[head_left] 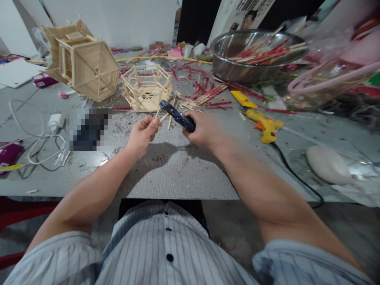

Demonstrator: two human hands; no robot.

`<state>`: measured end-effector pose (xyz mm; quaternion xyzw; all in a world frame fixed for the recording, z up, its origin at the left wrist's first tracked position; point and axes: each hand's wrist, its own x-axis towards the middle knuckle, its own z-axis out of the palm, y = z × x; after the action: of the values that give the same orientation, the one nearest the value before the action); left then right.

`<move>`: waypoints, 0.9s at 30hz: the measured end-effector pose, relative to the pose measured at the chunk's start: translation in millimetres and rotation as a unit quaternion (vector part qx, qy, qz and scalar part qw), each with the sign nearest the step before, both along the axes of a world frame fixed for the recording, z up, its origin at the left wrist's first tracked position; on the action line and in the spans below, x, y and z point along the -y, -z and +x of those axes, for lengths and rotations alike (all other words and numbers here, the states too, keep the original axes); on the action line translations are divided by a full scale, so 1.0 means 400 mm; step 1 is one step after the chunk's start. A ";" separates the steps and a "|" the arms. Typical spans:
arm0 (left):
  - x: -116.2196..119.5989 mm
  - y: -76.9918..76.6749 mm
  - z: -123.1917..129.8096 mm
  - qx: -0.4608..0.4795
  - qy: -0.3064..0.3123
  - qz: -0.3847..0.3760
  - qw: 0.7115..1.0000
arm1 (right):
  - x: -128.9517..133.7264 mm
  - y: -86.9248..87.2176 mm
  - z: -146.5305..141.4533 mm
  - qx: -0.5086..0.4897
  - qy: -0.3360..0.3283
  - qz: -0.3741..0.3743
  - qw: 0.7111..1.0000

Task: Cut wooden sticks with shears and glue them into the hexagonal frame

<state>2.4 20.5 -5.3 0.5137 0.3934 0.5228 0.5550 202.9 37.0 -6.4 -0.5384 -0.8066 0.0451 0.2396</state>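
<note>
Over the grey table, my left hand [144,134] pinches a thin wooden stick [158,112]. Dark blue pliers [177,115], perhaps cutters, are gripped in my right hand [202,130]. Their jaws point left and meet the stick near its upper end; whether they are closed on it I cannot tell. Just behind my hands stands an open six-sided frame of wooden sticks [146,89]. A larger six-sided stick model [89,65] lies tilted to its left. Short loose stick pieces [190,105] lie beyond the pliers.
At right, a yellow glue gun [264,124] lies with its black cord [292,174] running to the front edge. A steel basin [219,65] holds red-and-wood sticks. Red scraps [198,81] litter the back. White cables [41,134] and a blurred-out dark object [89,128] lie left.
</note>
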 end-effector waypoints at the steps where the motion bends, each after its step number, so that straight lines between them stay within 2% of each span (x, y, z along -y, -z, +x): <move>1: 0.000 0.000 -0.001 0.000 0.002 0.004 1.000 | 0.000 0.001 0.000 0.001 0.002 0.002 1.000; 4: -0.001 0.001 -0.001 0.000 0.004 0.012 1.000 | -0.002 0.008 0.003 -0.005 0.001 0.009 1.000; 9: 0.000 0.002 -0.004 -0.006 0.017 0.022 1.000 | -0.007 0.018 0.010 -0.029 -0.038 0.006 0.999; 17: -0.002 0.001 -0.007 -0.018 0.027 0.012 0.999 | -0.005 0.016 0.012 -0.044 -0.054 -0.002 0.998; 23: -0.002 0.003 -0.007 -0.009 0.043 0.034 0.998 | 0.003 0.006 0.009 -0.025 -0.025 -0.004 0.999; 27: -0.006 0.010 -0.006 -0.029 0.003 0.050 0.998 | 0.005 0.003 -0.002 -0.010 -0.005 0.004 1.000</move>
<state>0.0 22.9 -9.4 0.5566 0.3811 0.5255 0.5185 201.9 34.9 -7.7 -0.5330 -0.8071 0.0484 0.2494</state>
